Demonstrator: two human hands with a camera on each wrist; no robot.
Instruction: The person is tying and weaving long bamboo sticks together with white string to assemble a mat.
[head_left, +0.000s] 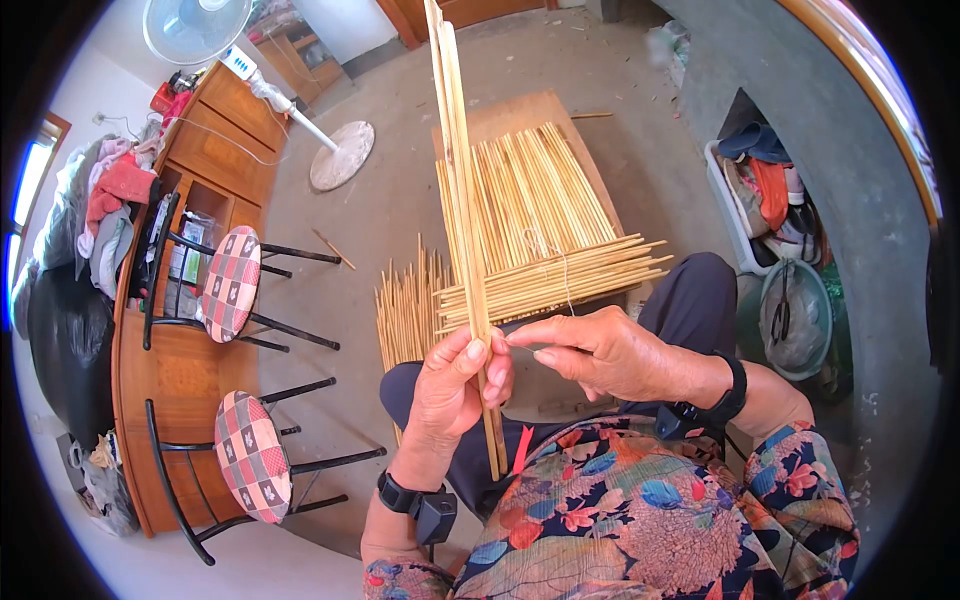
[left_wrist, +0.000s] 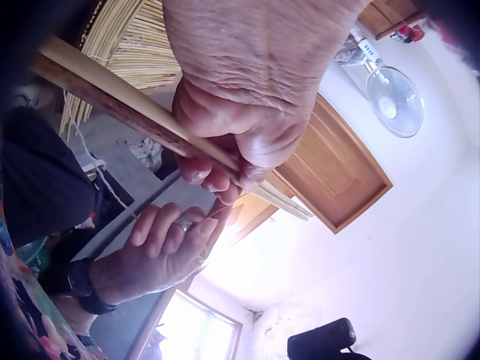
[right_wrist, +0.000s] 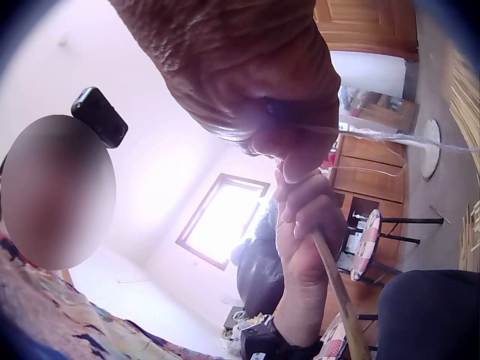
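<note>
Your left hand [head_left: 455, 385] sits closest, with its fingers curled round a bundle of long bamboo strips [head_left: 462, 200] and holding it upright. The strips rise well above the grip and stick out a short way below it, over your lap. Just to the right of that grip, your right hand [head_left: 600, 350] closes thumb and forefinger on a thin thread [right_wrist: 390, 139], and its fingertips meet the left hand's fingertips beside the strips. From the pinch the thread runs off taut, out toward the stack of bamboo [head_left: 540, 190] beyond both hands.

That stack lies on a low wooden table [head_left: 520, 110] past the grip. Its nearest layer is laid crosswise, close above your right hand's knuckles. Beyond and left of the grip, a sheaf of thinner sticks [head_left: 405, 310] stands on end on the floor.

From your left wrist, the fingers are wrapped fully round the strips. Your right hand is just under them, with a ring [left_wrist: 184, 223] on one finger.

Well to the left of the grip stand two stools with checked cushions [head_left: 232, 282] against a wooden cabinet [head_left: 210, 140]. Farther off is a pedestal fan [head_left: 195, 25].
</note>
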